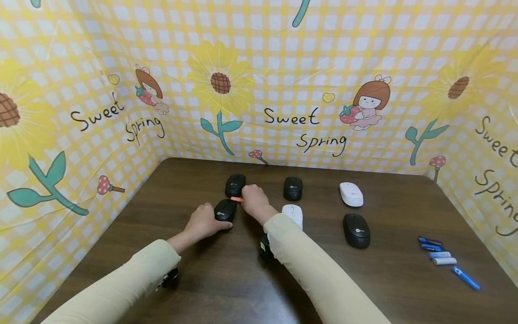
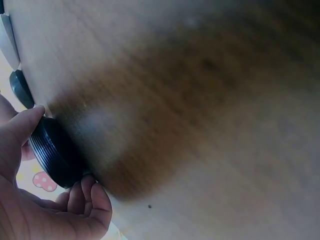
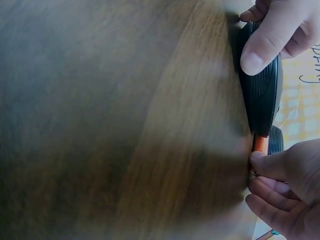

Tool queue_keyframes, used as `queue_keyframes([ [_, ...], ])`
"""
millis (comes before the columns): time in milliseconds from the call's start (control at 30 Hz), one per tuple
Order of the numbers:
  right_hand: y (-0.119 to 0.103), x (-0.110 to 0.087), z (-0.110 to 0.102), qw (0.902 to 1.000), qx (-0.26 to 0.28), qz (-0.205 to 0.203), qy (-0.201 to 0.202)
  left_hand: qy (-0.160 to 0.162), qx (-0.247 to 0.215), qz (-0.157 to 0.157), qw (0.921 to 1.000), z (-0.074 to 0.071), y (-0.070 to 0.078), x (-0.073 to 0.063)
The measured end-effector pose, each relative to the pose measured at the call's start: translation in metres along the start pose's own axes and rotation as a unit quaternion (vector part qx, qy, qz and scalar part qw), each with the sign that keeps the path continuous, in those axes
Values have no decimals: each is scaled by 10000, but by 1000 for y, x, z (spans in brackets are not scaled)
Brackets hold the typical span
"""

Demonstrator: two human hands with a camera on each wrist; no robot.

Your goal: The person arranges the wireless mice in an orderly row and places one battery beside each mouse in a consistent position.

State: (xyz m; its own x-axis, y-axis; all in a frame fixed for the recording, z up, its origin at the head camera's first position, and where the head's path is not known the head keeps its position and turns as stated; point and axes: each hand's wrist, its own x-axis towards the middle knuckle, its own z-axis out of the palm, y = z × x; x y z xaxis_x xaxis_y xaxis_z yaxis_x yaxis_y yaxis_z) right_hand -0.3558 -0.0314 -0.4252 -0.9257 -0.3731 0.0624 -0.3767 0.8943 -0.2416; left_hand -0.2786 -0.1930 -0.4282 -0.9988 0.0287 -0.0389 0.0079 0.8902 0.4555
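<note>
My left hand (image 1: 205, 221) holds a black computer mouse (image 1: 225, 210) by its sides, thumb on one side and fingers on the other. In the left wrist view this mouse (image 2: 56, 152) shows its ribbed edge. My right hand (image 1: 256, 201) pinches a small orange battery (image 1: 236, 199) between thumb and fingers, close to the far end of the held mouse. The right wrist view shows the orange battery (image 3: 260, 143) lying against that end of the mouse (image 3: 261, 97); part of it is hidden by the fingers. A second black mouse (image 1: 235, 185) sits just behind.
Farther right stand a black mouse (image 1: 292, 188), a white mouse (image 1: 293, 214) partly behind my right sleeve, another white mouse (image 1: 351, 194) and a black one (image 1: 357, 230). Several blue and white batteries (image 1: 439, 255) lie at the right, beside a blue stick-like item (image 1: 466, 278). Patterned cloth (image 1: 283, 90) surrounds the table.
</note>
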Motion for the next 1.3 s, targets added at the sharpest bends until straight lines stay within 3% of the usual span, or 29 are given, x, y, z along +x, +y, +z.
queue_keyframes([
  [233, 0, -3, -8, 9993, 316, 13, 180, -25, -62, -12, 10000, -1, 1, -1],
  [567, -6, -10, -45, 9988, 350, 241, 262, -49, 23, -22, 10000, -1, 1, -1],
  [933, 14, -24, -81, 9969, 547, 331, 451, -106, 52, -120, 9999, -1, 2, -1],
  [1300, 30, -53, -116, 9956, 603, 384, 611, -136, 80, -108, 9998, -1, 2, 0],
])
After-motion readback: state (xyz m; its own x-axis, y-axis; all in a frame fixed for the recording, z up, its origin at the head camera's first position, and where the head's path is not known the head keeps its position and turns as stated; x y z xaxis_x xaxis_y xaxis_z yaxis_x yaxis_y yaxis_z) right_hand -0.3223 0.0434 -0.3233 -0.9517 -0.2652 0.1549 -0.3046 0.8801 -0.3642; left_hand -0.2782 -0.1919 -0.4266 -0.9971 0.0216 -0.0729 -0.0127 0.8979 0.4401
